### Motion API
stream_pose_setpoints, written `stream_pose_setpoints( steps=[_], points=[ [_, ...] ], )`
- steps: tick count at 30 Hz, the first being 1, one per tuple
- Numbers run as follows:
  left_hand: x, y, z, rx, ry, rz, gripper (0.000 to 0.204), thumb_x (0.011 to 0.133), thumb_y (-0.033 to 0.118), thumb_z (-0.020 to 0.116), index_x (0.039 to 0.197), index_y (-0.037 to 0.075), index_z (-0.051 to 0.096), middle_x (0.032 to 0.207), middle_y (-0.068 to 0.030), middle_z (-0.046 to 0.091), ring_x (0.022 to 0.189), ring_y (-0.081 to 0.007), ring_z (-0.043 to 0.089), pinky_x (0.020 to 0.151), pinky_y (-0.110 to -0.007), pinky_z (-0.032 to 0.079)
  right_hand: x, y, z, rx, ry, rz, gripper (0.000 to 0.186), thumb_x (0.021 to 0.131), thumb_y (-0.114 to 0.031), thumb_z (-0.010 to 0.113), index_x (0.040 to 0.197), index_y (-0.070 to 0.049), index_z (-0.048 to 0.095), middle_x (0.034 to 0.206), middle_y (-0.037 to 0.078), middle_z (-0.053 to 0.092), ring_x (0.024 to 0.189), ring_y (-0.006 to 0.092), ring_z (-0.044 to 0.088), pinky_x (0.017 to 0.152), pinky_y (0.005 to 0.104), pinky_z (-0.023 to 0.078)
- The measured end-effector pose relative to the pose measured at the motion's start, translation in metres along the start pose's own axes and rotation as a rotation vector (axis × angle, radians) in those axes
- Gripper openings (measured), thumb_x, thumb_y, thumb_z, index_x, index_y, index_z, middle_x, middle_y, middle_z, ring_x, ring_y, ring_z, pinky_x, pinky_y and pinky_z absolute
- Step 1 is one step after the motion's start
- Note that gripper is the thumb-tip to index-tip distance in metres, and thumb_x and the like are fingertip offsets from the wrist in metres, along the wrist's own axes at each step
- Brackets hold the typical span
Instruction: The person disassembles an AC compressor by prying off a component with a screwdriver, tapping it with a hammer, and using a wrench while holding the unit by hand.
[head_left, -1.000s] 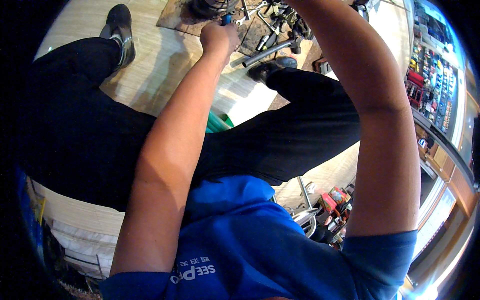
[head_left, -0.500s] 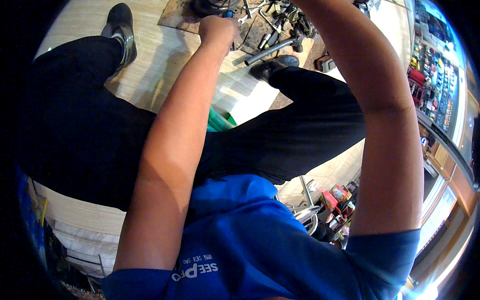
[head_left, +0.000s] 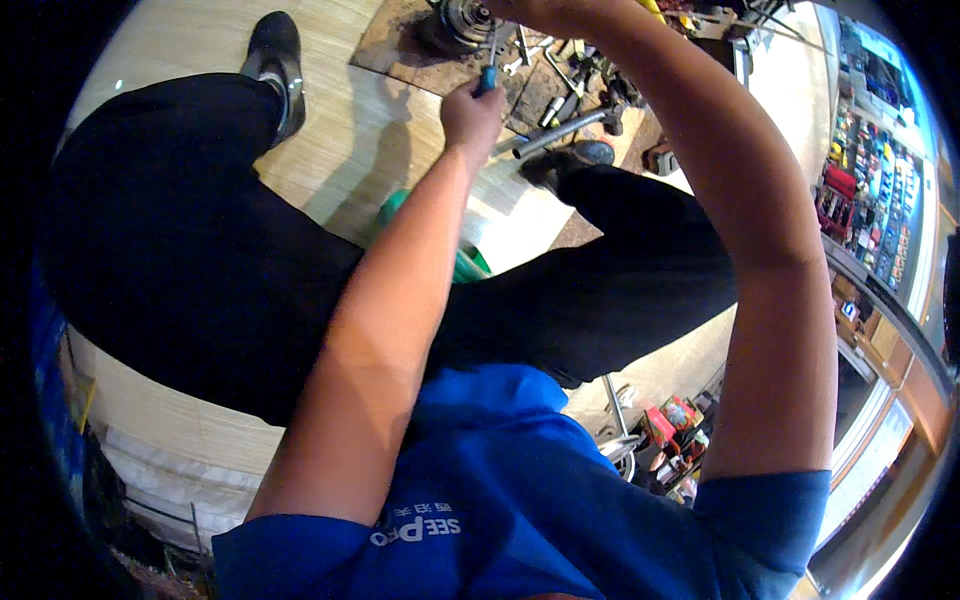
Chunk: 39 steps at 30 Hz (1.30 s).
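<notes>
My left hand [head_left: 470, 122] is closed round the blue handle of a screwdriver [head_left: 487, 80]. The shaft points up toward a round, ringed metal machine part [head_left: 462, 22], which lies on a stained board [head_left: 395, 52]. My right hand [head_left: 535, 12] reaches in at the upper edge, close to the right side of that part. Its fingers are partly cut off by the edge of the picture, so what they hold, if anything, is hidden.
Wrenches and small tools [head_left: 560, 80] litter the board, with a hammer [head_left: 570, 132] at its near side. A green rounded object [head_left: 472, 265] shows between my legs. My shoe [head_left: 565, 165] is beside the hammer. Shelves of goods [head_left: 875, 190] stand far right.
The view has shifted, bringing more of the round part into sight. My right hand has come into view beside it. The screwdriver's shaft now shows above my left hand.
</notes>
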<state>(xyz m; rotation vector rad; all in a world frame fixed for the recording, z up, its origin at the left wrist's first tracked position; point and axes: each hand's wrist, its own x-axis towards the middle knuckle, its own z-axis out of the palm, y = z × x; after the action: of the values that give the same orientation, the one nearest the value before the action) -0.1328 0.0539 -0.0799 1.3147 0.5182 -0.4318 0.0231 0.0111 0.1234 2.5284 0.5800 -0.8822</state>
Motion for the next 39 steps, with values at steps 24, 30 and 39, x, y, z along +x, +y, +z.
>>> stream_pose_setpoints(
  steps=[24, 30, 39],
  points=[
    [0.013, 0.019, 0.008, 0.039, -0.020, 0.082, 0.036, 0.083, 0.022, 0.068, 0.111, 0.000, 0.063, 0.094, -0.0173, 0.068, 0.089, -0.0311, 0.064, 0.081, -0.040, 0.049, 0.000, -0.010, 0.014, 0.064, 0.126, 0.064, 0.042, 0.095, -0.047, 0.053, 0.092, -0.008, 0.068, 0.085, 0.019, 0.070, 0.085, 0.0392, 0.068, 0.077, 0.0514, 0.052],
    [0.012, 0.000, 0.016, 0.179, -0.057, 0.140, 0.034, 0.081, 0.022, 0.068, 0.106, 0.000, 0.065, 0.091, -0.0217, 0.069, 0.088, -0.0366, 0.066, 0.079, -0.044, 0.050, -0.007, 0.012, 0.029, 0.158, 0.218, 0.130, 0.042, 0.095, -0.047, 0.053, 0.092, -0.008, 0.069, 0.084, 0.019, 0.070, 0.084, 0.0405, 0.067, 0.077, 0.0515, 0.052],
    [0.023, -0.029, 0.008, 0.362, -0.188, 0.122, 0.037, 0.080, 0.019, 0.073, 0.111, 0.001, 0.065, 0.087, -0.0136, 0.068, 0.076, -0.0262, 0.062, 0.073, -0.036, 0.050, -0.091, 0.032, 0.022, 0.233, 0.238, 0.297, 0.045, 0.096, -0.050, 0.049, 0.094, -0.010, 0.070, 0.086, 0.020, 0.070, 0.084, 0.0404, 0.068, 0.075, 0.0507, 0.054]
  ],
)
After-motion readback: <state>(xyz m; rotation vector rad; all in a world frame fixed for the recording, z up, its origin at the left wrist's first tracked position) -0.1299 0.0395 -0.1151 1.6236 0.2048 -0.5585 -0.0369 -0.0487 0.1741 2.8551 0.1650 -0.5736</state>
